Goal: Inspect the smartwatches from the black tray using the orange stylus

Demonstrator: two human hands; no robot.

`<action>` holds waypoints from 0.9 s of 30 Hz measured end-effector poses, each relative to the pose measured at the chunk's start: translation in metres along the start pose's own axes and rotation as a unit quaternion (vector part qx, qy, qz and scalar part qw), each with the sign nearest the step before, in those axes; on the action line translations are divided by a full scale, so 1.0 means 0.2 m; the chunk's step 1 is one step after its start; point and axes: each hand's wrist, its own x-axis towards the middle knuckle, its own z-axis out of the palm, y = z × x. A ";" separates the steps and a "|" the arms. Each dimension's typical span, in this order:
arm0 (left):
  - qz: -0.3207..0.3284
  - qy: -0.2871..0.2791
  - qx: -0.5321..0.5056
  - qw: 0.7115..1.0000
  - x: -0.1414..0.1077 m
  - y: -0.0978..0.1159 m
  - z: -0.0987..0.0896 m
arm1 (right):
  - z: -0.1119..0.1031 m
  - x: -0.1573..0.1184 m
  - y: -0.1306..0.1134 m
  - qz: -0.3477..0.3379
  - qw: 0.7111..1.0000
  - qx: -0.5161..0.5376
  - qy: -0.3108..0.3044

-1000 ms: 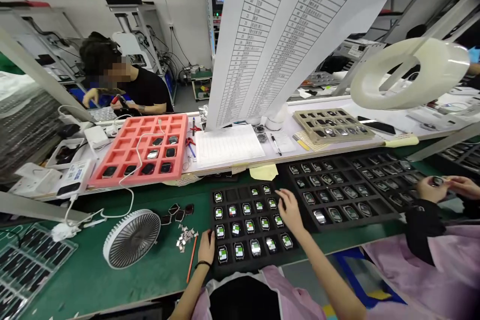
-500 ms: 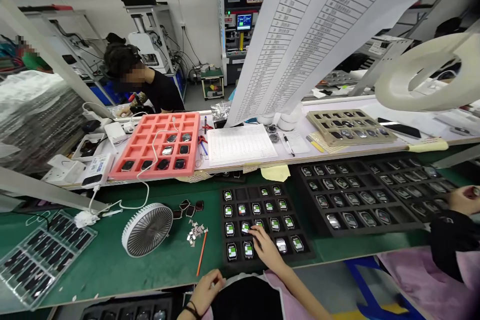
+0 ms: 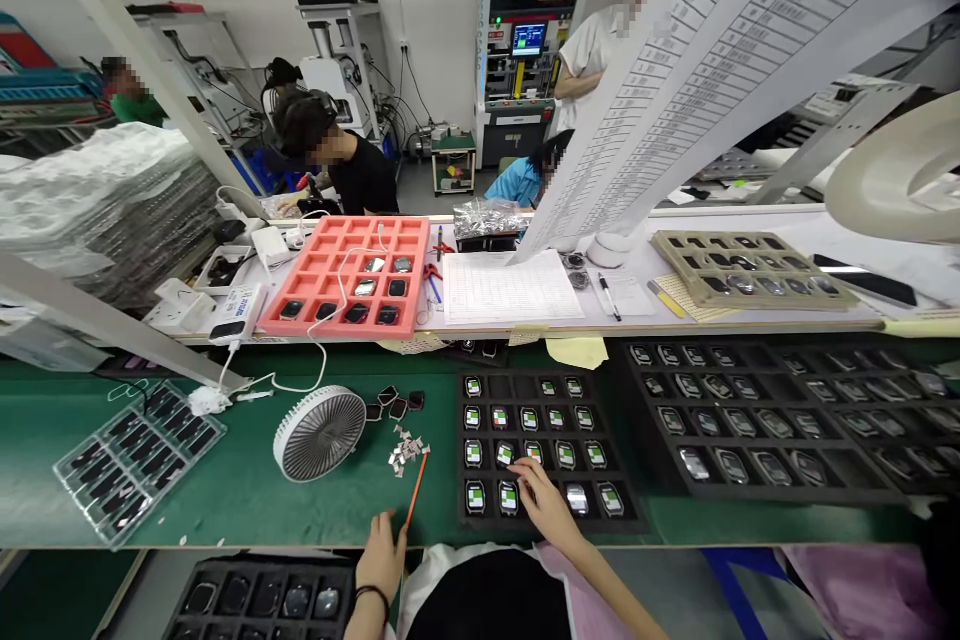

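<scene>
The right hand hangs at 12 o'clock over the bottom row of a black foam tray of smartwatches, its fingers loosely spread and curled down among the watches, pinching nothing that shows. Nearest them is a square watch with a green-lit screen. The left hand, with a black wristband, stands at the edge of a green bench mat at 11 o'clock, fingers pressed together and empty, just beside a thin orange stick. Past it at 10 o'clock lie a heap of small silver metal pieces and a round white desk fan; a larger black foam tray of watches sits at 2 o'clock
</scene>
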 end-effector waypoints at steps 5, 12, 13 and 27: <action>-0.022 0.014 0.012 1.000 0.11 0.16 0.03 | -0.02 -0.01 0.00 0.006 1.000 0.012 -0.010; -0.038 -0.011 0.022 0.999 0.15 0.18 -0.01 | -0.03 -0.01 0.00 0.017 0.999 0.023 -0.028; -0.043 -0.009 0.020 0.999 0.15 0.19 -0.01 | -0.02 0.00 -0.01 0.015 0.999 0.026 -0.034; 0.181 0.006 -0.209 0.961 0.07 0.43 -0.22 | 0.11 0.16 -0.19 0.019 0.978 0.167 -0.120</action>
